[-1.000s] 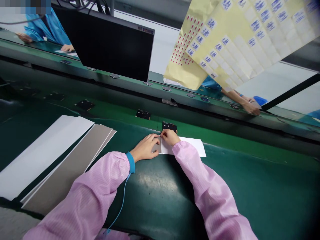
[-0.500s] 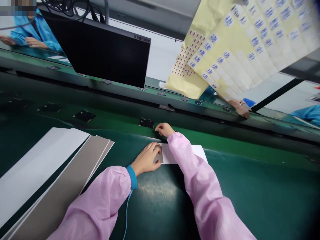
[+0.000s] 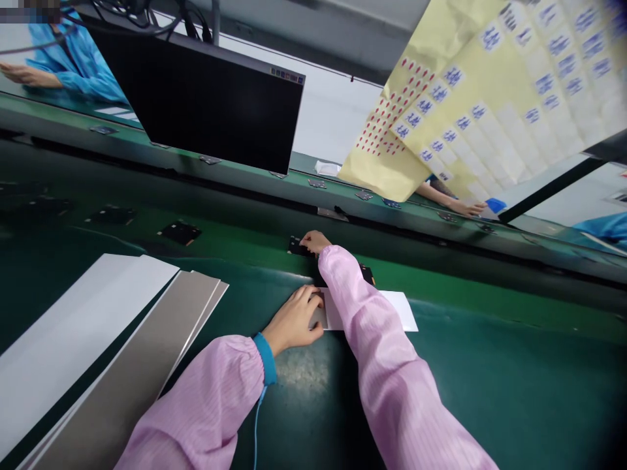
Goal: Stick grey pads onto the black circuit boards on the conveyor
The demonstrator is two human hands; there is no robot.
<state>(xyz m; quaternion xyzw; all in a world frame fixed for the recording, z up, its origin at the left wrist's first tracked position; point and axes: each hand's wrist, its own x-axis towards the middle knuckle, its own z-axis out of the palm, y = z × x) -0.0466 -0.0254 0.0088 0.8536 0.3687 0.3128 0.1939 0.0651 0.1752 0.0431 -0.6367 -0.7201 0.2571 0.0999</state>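
My left hand (image 3: 294, 318) rests on a small grey-and-white card (image 3: 401, 310), its curved fingers and thumb gripping the grey end. My right hand (image 3: 316, 241) reaches over the card with its fingers pinched together. Their tips are at the top of a black circuit board (image 3: 295, 247) on the green belt. Whatever the pinch holds is too small to make out. Behind my right sleeve, another black board (image 3: 367, 274) partly shows. A blue band with a cord circles my left wrist.
Long white and grey card strips (image 3: 142, 352) lie at my left. More black boards (image 3: 179, 232) sit on the belt. Beyond are a raised ledge with boards, a dark monitor (image 3: 200, 98), hanging yellow sheets (image 3: 441, 130) and co-workers in blue sleeves (image 3: 98, 78).
My right hand has moved from beside the black board onto its top edge. A second board now shows behind my right sleeve. My left hand stays on the card; the view has shifted slightly.
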